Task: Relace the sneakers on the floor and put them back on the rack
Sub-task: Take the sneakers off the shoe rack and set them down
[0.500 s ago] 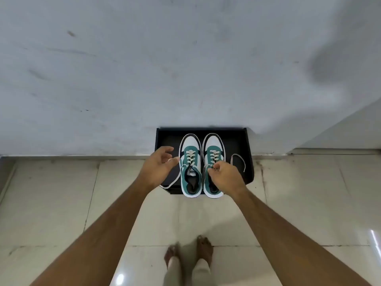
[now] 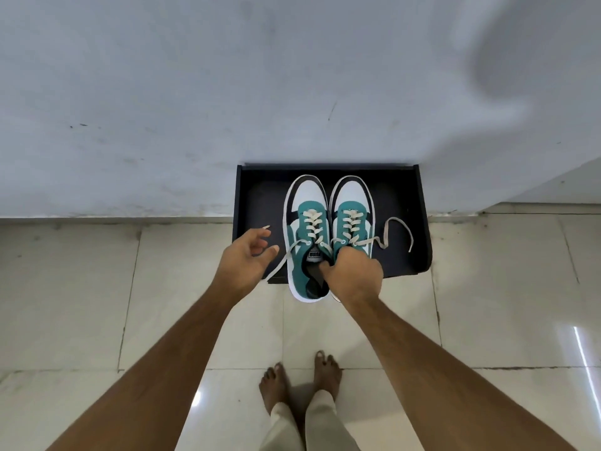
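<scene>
The teal-and-white sneakers (image 2: pixel 328 236) sit side by side on the black rack (image 2: pixel 413 222), toes to the wall. The right hand (image 2: pixel 354 275) is closed over both collars, fingers hooked inside. The left hand (image 2: pixel 245 260) hangs open, touching nothing. Beyond its fingertips trails a loose lace end (image 2: pixel 278 268), which could snag or get trodden on.

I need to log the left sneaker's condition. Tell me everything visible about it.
The left sneaker is teal, white and black with a white sole and cream laces crossed up the front. It sits upright on the black rack, toe toward the wall, heel overhanging the front edge, beside its pair. Its lace ends hang loose, untied; one trails left past the open left hand. The right hand reaches into its collar area.
</scene>
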